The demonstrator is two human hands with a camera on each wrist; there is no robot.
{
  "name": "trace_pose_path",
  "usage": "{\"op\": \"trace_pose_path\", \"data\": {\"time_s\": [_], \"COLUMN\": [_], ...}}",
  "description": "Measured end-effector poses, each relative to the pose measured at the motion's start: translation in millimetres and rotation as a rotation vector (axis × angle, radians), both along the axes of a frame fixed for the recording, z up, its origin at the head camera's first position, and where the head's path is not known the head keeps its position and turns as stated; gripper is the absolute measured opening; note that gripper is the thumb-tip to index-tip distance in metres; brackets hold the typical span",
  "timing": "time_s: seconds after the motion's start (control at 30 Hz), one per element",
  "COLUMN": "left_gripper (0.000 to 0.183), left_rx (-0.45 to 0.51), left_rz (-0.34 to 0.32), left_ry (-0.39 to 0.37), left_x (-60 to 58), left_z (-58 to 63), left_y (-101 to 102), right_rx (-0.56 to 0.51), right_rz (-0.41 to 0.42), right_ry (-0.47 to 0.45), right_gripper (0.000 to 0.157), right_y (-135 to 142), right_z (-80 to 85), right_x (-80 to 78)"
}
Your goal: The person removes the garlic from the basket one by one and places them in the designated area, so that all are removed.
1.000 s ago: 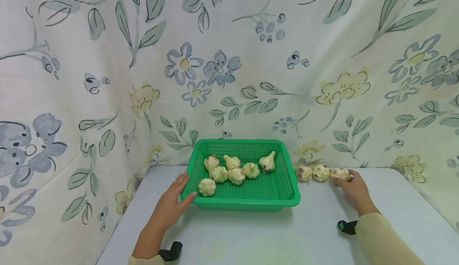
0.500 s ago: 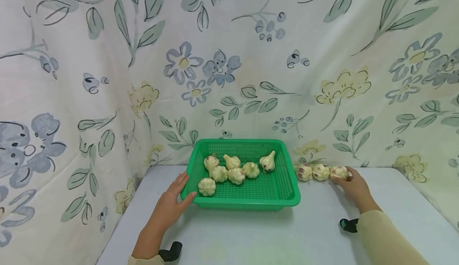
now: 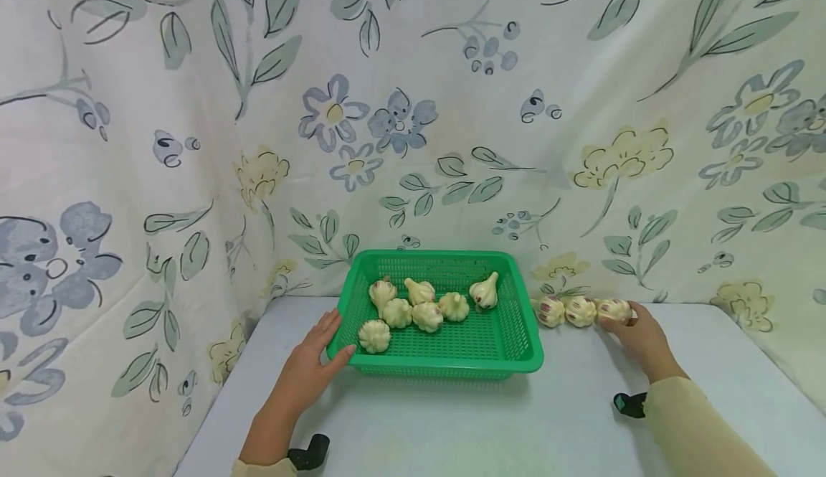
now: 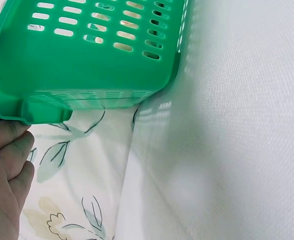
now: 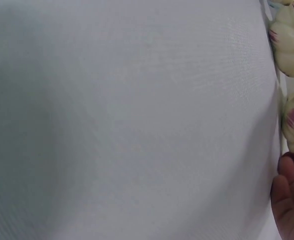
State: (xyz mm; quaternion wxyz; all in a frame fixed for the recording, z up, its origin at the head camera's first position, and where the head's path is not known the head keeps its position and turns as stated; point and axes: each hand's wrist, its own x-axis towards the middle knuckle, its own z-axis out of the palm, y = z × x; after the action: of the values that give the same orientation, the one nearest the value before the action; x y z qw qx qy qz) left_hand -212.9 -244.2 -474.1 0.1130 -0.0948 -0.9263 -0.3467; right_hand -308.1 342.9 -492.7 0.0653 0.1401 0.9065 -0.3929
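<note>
Left hand (image 3: 310,364), fingers relaxed and extended, touches the left side of a green slotted plastic basket (image 3: 445,364). Right hand (image 3: 647,342) grasps a garlic bulb (image 3: 613,310) between thumb and fingers, rightmost in a row of three (image 3: 580,311) on the white table (image 3: 464,427). It is cream, purple-streaked. Both hands reach forward, well apart.

Room across near tabletop (image 3: 464,427) — basket (image 3: 445,365), curtain (image 3: 464,211) behind

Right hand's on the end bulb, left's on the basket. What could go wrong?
The right hand could nudge the rightmost garlic bulb into the middle garlic bulb beside it.
If the left hand pushes the green basket, the garlic bulbs inside might roll.
</note>
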Motion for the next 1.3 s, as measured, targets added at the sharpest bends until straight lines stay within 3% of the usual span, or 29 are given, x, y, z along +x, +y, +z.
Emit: {"op": "trace_pose_path", "data": {"time_s": [1.3], "left_gripper": [0.077], "left_rx": [0.0], "left_rz": [0.004], "left_ry": [-0.029], "left_x": [-0.2], "left_z": [-0.4], "left_y": [-0.2], "right_rx": [-0.022], "right_rz": [-0.015], "right_ry": [-0.028], "right_gripper": [0.111], "right_y": [3.3], "right_z": [-3.2], "right_x": [-0.4]}}
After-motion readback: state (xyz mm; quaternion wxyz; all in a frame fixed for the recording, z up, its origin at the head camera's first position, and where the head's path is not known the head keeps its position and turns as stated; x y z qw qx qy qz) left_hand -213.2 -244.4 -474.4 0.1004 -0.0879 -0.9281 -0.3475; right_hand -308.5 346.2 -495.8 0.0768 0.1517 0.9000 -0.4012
